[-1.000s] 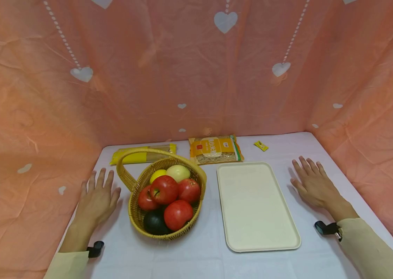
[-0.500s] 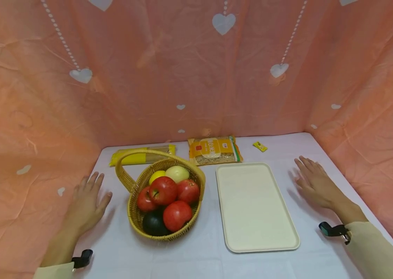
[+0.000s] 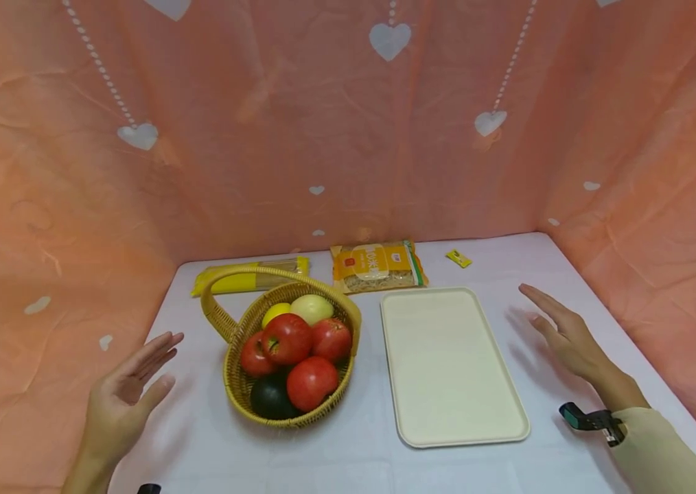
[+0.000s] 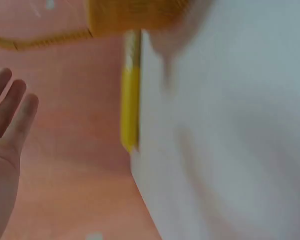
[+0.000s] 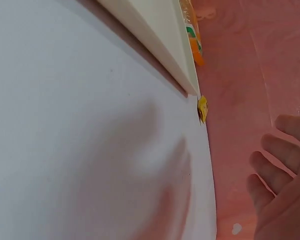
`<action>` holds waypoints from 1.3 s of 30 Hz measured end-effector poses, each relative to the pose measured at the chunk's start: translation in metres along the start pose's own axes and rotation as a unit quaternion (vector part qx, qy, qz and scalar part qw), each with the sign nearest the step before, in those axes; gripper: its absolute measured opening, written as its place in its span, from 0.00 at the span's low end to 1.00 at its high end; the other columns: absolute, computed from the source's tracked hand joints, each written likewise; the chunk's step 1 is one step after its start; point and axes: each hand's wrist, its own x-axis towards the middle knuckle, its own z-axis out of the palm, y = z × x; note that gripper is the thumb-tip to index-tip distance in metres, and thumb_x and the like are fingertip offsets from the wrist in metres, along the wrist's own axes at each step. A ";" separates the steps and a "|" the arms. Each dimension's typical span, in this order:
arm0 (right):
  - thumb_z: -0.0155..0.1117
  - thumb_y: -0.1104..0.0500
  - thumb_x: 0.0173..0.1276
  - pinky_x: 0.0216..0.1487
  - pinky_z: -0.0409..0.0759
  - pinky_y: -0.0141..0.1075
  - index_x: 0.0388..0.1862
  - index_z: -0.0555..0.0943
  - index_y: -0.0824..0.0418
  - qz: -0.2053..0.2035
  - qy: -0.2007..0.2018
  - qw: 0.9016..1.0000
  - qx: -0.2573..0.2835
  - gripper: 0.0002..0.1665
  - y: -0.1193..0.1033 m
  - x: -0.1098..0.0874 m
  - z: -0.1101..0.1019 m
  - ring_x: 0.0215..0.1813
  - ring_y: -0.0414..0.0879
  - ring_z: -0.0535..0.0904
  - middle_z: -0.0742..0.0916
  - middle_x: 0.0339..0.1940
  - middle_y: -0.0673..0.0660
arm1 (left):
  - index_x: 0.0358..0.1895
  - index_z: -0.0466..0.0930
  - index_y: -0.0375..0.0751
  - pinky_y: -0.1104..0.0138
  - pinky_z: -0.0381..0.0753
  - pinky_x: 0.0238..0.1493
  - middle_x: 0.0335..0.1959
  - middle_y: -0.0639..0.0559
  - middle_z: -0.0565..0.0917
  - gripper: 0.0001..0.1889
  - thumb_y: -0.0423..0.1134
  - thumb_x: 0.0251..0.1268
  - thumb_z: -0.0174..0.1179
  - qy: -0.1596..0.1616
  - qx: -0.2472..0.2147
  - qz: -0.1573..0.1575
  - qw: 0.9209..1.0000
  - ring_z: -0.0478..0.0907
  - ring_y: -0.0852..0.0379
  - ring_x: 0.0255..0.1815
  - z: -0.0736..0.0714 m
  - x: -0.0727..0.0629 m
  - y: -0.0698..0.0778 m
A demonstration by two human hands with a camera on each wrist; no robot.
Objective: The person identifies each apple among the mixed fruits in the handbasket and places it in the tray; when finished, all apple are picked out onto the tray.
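Observation:
My left hand (image 3: 121, 401) is raised above the cloth to the left of a wicker basket (image 3: 232, 374), palm turned inward, fingers extended and holding nothing. The basket, with its arched handle, carries several red apples (image 3: 288, 339), a dark green, avocado-like fruit (image 3: 274, 396), a yellow fruit (image 3: 276, 313) and a pale yellow-green fruit (image 3: 312, 309). On the other side, my right hand (image 3: 567, 339) hovers right of a cream tray (image 3: 453, 370), its fingers extended and nothing in it. Both palms show in the wrist views, apart from any object.
Along the back of the white-clothed table (image 3: 335, 466) lie a yellow pack of dry noodles (image 3: 249, 275), an orange bag of grain (image 3: 377, 267) and a small yellow wrapped packet (image 3: 459, 259). Pink sheeting with hearts (image 3: 348, 137) encloses the back and sides.
My left hand has lifted, drawn back toward me and turned from palm down to palm inward. The right hand has also tilted onto its side and shifted slightly right. Basket and tray stay put.

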 end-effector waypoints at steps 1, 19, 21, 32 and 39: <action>0.55 0.62 0.85 0.74 0.51 0.11 0.84 0.71 0.62 0.001 0.006 1.000 0.006 0.31 -0.001 0.000 0.001 0.77 0.11 0.56 0.75 0.80 0.75 | 0.70 0.64 0.04 0.69 0.79 0.74 0.70 0.37 0.85 0.32 0.02 0.57 0.51 -0.008 -0.029 0.015 0.999 0.84 0.53 0.72 0.004 0.001 0.000; 0.49 0.60 0.91 0.68 0.63 0.09 0.82 0.71 0.69 0.090 -0.011 0.985 0.148 0.28 -0.005 -0.003 0.044 0.72 0.13 0.66 0.77 0.77 0.79 | 0.72 0.79 0.28 0.70 0.80 0.73 0.69 0.40 0.86 0.33 0.14 0.60 0.67 -0.086 0.072 -0.062 0.992 0.86 0.58 0.68 0.071 0.047 -0.010; 0.49 0.59 0.91 0.68 0.62 0.09 0.82 0.71 0.70 0.094 -0.019 0.983 0.158 0.28 -0.004 -0.002 0.047 0.73 0.13 0.66 0.76 0.78 0.77 | 0.74 0.79 0.33 0.72 0.80 0.72 0.71 0.46 0.86 0.35 0.18 0.61 0.71 -0.098 0.107 -0.076 0.986 0.85 0.61 0.67 0.074 0.050 -0.011; 0.52 0.56 0.91 0.67 0.57 0.06 0.84 0.70 0.65 0.126 -0.060 0.983 0.116 0.30 -0.003 0.011 0.050 0.86 0.35 0.66 0.76 0.83 0.68 | 0.78 0.78 0.51 0.75 0.70 0.74 0.81 0.47 0.76 0.37 0.27 0.63 0.70 -0.211 0.206 -0.144 0.945 0.72 0.45 0.81 0.078 0.062 -0.021; 0.58 0.53 0.88 0.82 0.68 0.28 0.86 0.69 0.61 0.173 -0.109 0.973 0.106 0.33 -0.003 0.011 0.051 0.87 0.70 0.62 0.72 0.86 0.66 | 0.83 0.70 0.57 0.45 0.83 0.69 0.76 0.47 0.79 0.44 0.30 0.64 0.75 -0.262 0.236 -0.173 0.919 0.80 0.44 0.69 0.081 0.070 -0.029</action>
